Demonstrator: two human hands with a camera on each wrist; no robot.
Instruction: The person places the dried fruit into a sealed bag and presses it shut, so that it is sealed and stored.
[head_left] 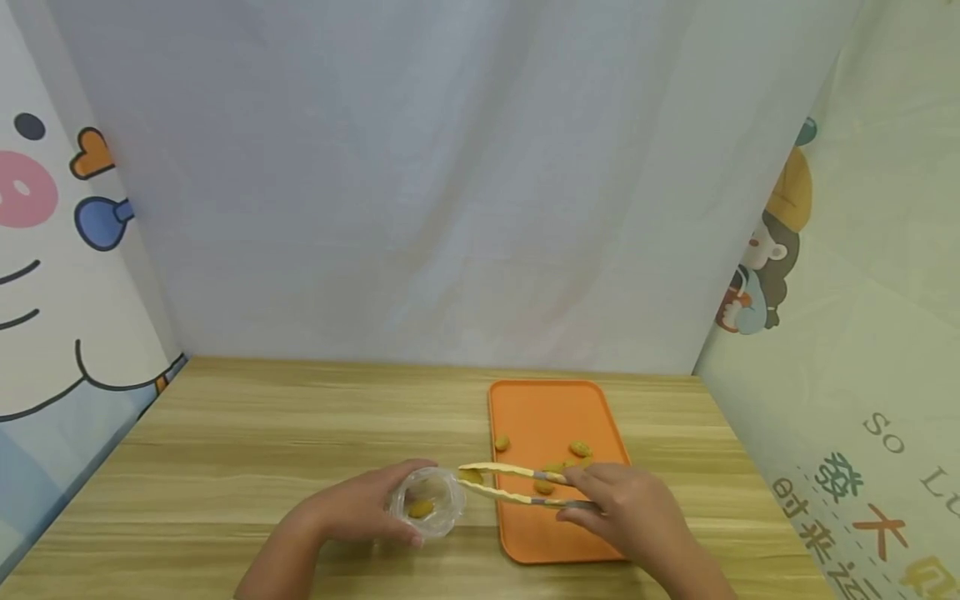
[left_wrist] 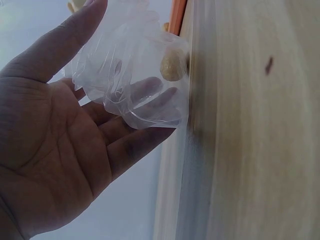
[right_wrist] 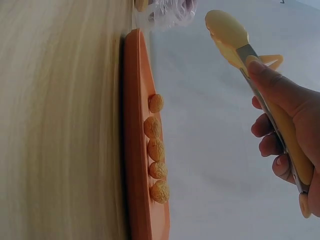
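orange tray [head_left: 525, 400], yellow tongs [head_left: 510, 485], clear bag [head_left: 431, 500]

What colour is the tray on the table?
The tray is orange; the head view shows it best.

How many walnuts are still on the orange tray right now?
5, in a row along the tray, by the right wrist view: walnuts. The right hand may hide more in the head view.

Wooden table [head_left: 262, 433] with orange tray [head_left: 540, 417], apparently bag [head_left: 431, 500]
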